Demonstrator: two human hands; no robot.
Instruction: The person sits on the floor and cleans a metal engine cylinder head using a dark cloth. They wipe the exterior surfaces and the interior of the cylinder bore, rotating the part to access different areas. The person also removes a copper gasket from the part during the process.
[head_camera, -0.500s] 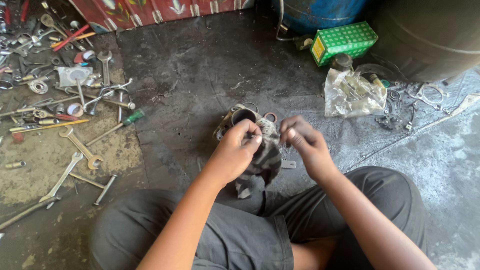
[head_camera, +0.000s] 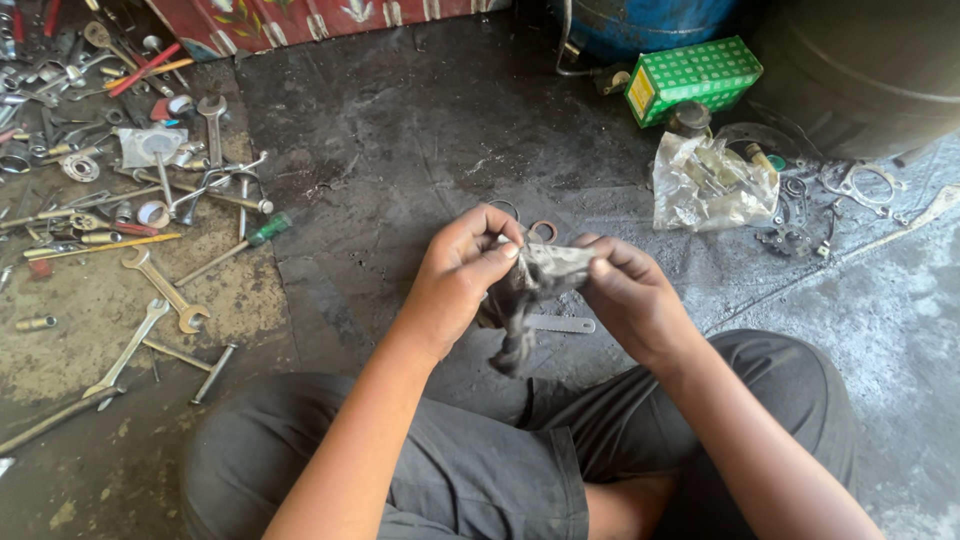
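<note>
Above lap, left hand (head_camera: 462, 272), right hand (head_camera: 628, 292) grip grimy rag (head_camera: 528, 290).

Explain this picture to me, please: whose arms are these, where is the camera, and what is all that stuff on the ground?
There is no machine here. The camera sits on a person's head and looks down, so the two arms reaching in from below are that person's own, and the dark trousers show them sitting on the floor.

The left hand and the right hand together grip a dirty grey rag, bunched up between them. Whether anything is wrapped inside it cannot be seen.

The stained concrete floor holds a lot. To the left lie scattered spanners, a green-handled screwdriver and other small metal parts. At the upper right are a green box, a clear plastic bag with parts in it, and some metal rings and brackets. A flat metal piece lies just below the hands.
</note>
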